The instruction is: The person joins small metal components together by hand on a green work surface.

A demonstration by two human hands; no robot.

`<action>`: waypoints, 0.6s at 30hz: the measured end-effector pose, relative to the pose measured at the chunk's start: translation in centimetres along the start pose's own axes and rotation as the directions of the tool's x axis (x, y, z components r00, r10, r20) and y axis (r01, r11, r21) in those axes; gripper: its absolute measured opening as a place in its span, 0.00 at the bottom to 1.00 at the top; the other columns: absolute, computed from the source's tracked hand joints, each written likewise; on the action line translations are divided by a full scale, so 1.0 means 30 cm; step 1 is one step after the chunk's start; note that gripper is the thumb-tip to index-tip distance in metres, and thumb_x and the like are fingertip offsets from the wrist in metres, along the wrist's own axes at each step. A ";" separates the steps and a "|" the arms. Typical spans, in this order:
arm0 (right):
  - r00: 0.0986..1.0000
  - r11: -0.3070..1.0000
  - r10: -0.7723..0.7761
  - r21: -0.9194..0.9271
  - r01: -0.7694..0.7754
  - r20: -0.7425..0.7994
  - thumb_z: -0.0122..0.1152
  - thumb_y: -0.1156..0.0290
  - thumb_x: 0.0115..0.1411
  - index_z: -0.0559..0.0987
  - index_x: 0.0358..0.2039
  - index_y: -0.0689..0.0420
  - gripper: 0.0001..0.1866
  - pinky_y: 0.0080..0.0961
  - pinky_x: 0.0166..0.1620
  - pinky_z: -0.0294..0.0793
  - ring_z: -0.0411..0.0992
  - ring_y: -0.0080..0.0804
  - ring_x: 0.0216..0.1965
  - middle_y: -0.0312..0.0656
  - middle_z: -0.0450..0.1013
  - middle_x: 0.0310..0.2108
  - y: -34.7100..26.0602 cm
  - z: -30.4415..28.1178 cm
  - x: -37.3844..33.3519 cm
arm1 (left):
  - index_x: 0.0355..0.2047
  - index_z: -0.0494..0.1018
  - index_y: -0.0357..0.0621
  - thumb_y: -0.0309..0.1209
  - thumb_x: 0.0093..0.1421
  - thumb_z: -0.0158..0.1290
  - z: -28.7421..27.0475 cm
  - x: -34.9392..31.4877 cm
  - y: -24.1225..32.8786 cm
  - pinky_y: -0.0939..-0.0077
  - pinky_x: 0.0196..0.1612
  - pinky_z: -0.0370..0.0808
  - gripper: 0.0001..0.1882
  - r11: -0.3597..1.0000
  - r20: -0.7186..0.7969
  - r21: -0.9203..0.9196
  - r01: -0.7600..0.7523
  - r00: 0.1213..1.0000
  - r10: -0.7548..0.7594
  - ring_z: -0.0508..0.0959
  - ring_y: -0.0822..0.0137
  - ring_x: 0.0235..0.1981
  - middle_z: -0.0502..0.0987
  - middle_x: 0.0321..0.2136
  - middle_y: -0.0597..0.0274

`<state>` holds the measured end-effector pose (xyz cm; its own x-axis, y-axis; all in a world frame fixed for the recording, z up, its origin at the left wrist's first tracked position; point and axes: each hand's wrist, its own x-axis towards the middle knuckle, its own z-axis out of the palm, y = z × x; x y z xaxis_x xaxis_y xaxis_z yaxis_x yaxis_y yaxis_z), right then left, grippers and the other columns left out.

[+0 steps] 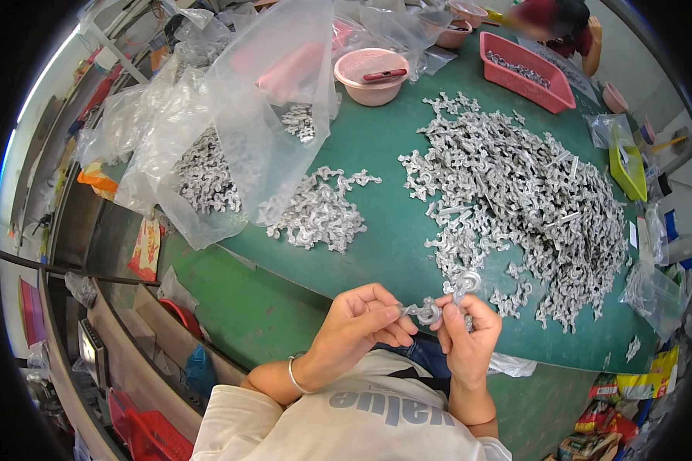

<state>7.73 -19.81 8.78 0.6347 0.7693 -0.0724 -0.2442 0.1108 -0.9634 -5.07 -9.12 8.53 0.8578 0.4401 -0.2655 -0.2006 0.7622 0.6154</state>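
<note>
In front of my body, at the near edge of the green table (pixel 392 223), my left hand (pixel 359 321) pinches one end of a small grey metal casting (pixel 424 311) with a rounded, ring-like part. My right hand (pixel 469 338) is closed close beside it, and its fingers touch the ring end. Another curled grey casting (pixel 466 283) sticks up from the right fingertips. Whether the two castings are joined is too small to tell. Beyond my right hand spreads a large heap of similar castings (pixel 530 200); a smaller pile (pixel 323 211) lies farther left.
A clear plastic bag (pixel 273 115) stands over more castings at the left. Farther back are a pink bowl (pixel 370 88) with a red phone (pixel 384 75) on top and a pink basket (pixel 527 81) of castings. A person (pixel 553 23) sits at the far right; a yellow-green tray (pixel 627 173) is nearer.
</note>
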 end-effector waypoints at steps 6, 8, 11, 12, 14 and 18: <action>0.998 0.996 0.036 0.081 -0.032 -0.052 0.50 0.77 0.56 0.74 0.29 0.67 0.06 0.09 0.14 0.50 0.55 0.10 0.10 0.36 0.68 0.15 0.010 -0.011 0.010 | 0.31 0.65 0.34 0.26 0.57 0.46 0.026 -0.009 0.005 0.78 0.34 0.76 0.06 0.986 0.016 -0.092 0.140 0.990 -0.139 0.78 0.63 0.29 0.74 0.30 0.47; 0.997 0.991 0.057 0.125 -0.051 -0.047 0.50 0.76 0.56 0.74 0.29 0.67 0.06 0.09 0.13 0.48 0.55 0.10 0.10 0.35 0.67 0.15 0.011 -0.016 0.011 | 0.31 0.65 0.34 0.26 0.57 0.46 0.025 -0.013 0.006 0.78 0.34 0.76 0.06 0.982 0.037 -0.077 0.174 0.984 -0.172 0.78 0.62 0.30 0.74 0.30 0.46; 0.995 0.982 0.093 0.168 -0.088 -0.020 0.50 0.76 0.56 0.73 0.29 0.67 0.07 0.10 0.12 0.47 0.53 0.10 0.09 0.35 0.66 0.15 0.006 -0.018 0.012 | 0.32 0.65 0.34 0.25 0.57 0.45 0.021 -0.016 0.004 0.77 0.34 0.76 0.06 0.979 0.061 -0.091 0.184 0.982 -0.179 0.77 0.62 0.31 0.74 0.31 0.45; 0.994 0.977 0.111 0.182 -0.108 -0.005 0.50 0.75 0.56 0.73 0.30 0.67 0.07 0.10 0.12 0.47 0.53 0.10 0.09 0.35 0.66 0.15 0.003 -0.018 0.013 | 0.32 0.64 0.34 0.25 0.57 0.45 0.023 -0.018 0.006 0.77 0.34 0.76 0.06 0.976 0.076 -0.103 0.191 0.980 -0.184 0.77 0.62 0.31 0.74 0.31 0.45; 0.992 0.973 0.129 0.194 -0.128 0.005 0.50 0.75 0.56 0.73 0.30 0.66 0.07 0.10 0.12 0.47 0.53 0.11 0.08 0.34 0.65 0.14 0.001 -0.021 0.016 | 0.32 0.64 0.34 0.25 0.57 0.45 0.026 -0.017 0.008 0.77 0.34 0.76 0.06 0.973 0.093 -0.115 0.202 0.977 -0.192 0.77 0.62 0.31 0.74 0.31 0.45; 0.983 0.946 0.177 0.267 -0.185 0.052 0.49 0.74 0.57 0.72 0.31 0.65 0.07 0.10 0.12 0.47 0.52 0.11 0.08 0.34 0.65 0.14 0.005 -0.032 0.019 | 0.32 0.63 0.35 0.25 0.57 0.45 0.033 -0.017 0.006 0.77 0.34 0.76 0.05 0.966 0.113 -0.126 0.227 0.970 -0.213 0.77 0.62 0.31 0.74 0.31 0.44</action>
<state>8.75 -19.96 8.37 0.5425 0.8083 -0.2288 -0.5443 0.1308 -0.8286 -5.07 -9.66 9.51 0.9287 0.2109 -0.3050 -0.0587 0.8957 0.4408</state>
